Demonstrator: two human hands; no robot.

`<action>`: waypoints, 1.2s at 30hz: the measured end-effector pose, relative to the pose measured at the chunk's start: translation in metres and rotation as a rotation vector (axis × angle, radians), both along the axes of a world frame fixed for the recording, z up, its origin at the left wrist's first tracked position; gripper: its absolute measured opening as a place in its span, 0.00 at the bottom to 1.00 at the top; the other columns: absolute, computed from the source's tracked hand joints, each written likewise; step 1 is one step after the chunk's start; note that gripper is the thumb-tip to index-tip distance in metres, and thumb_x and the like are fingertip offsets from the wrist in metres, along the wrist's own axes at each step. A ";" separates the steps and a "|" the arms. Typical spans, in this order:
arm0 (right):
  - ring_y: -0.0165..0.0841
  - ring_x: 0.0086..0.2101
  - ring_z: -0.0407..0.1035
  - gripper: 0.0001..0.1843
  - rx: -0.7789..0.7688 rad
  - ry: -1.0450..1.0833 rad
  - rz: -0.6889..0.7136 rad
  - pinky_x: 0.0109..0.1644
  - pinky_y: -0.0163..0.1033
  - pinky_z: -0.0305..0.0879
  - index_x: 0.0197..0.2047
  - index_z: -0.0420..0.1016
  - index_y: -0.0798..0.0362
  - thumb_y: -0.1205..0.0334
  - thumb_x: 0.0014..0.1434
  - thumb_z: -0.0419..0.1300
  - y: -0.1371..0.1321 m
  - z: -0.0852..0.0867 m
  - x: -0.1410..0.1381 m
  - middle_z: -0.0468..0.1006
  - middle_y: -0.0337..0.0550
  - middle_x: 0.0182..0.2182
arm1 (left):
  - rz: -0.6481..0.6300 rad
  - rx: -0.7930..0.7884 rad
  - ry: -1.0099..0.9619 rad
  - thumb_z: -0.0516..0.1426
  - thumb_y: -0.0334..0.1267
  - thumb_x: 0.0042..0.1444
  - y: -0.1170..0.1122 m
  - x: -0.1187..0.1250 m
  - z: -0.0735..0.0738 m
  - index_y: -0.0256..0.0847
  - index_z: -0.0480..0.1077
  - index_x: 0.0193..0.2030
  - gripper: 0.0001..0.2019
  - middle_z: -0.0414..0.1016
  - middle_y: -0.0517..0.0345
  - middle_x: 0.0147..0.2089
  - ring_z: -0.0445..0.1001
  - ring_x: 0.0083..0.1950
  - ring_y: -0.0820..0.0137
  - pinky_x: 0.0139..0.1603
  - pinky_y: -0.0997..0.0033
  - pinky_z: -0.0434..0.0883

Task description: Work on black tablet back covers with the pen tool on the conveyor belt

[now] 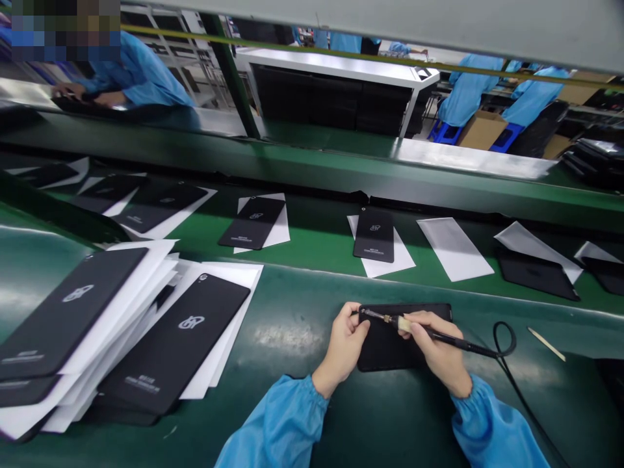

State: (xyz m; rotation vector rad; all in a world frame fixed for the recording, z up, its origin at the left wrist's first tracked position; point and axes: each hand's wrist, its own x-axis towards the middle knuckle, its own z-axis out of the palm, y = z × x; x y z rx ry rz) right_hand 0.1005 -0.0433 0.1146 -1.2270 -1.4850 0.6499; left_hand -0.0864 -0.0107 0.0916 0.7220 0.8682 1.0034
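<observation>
A black tablet (390,344) lies flat on the green bench in front of me. My left hand (344,344) is curled against its left edge, fingers closed on the corner. My right hand (439,351) rests on the tablet and grips a thin corded soldering iron (453,341) like a pen. The iron's metal tip (370,314) points left and touches the tablet's top left corner, close to my left fingertips. Its black cable (507,344) loops off to the right.
Two stacks of black back covers (170,344) on white sheets sit at the left. More covers (374,234) and white sheets (453,247) lie on the green conveyor behind. A thin stick (546,343) lies at right. People in blue coats work beyond.
</observation>
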 end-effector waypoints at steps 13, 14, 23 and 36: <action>0.36 0.38 0.80 0.08 0.143 -0.148 -0.141 0.43 0.39 0.77 0.42 0.82 0.49 0.69 0.61 0.64 -0.033 -0.010 0.007 0.84 0.41 0.36 | -0.008 -0.017 -0.004 0.65 0.38 0.51 0.001 0.001 0.000 0.41 0.65 0.40 0.14 0.79 0.62 0.30 0.75 0.27 0.74 0.31 0.77 0.69; 0.36 0.37 0.80 0.07 0.152 -0.151 -0.179 0.43 0.39 0.77 0.41 0.82 0.49 0.68 0.60 0.65 -0.034 -0.012 0.005 0.84 0.40 0.34 | -0.007 -0.015 -0.003 0.65 0.38 0.51 0.001 0.001 -0.001 0.41 0.64 0.40 0.14 0.79 0.62 0.30 0.75 0.27 0.74 0.31 0.77 0.69; 0.32 0.28 0.79 0.09 0.106 -0.040 -0.234 0.34 0.37 0.78 0.43 0.82 0.49 0.69 0.64 0.61 -0.034 -0.022 -0.016 0.84 0.39 0.34 | 0.013 0.010 -0.002 0.65 0.38 0.53 0.001 0.001 -0.008 0.41 0.63 0.41 0.14 0.81 0.60 0.31 0.77 0.29 0.72 0.33 0.75 0.70; 0.32 0.32 0.80 0.12 0.152 -0.043 -0.193 0.37 0.37 0.78 0.45 0.82 0.47 0.71 0.63 0.61 -0.033 -0.031 -0.018 0.84 0.38 0.34 | 0.016 -0.002 0.005 0.65 0.39 0.52 0.001 0.001 -0.006 0.41 0.63 0.41 0.15 0.80 0.61 0.31 0.77 0.28 0.72 0.32 0.76 0.70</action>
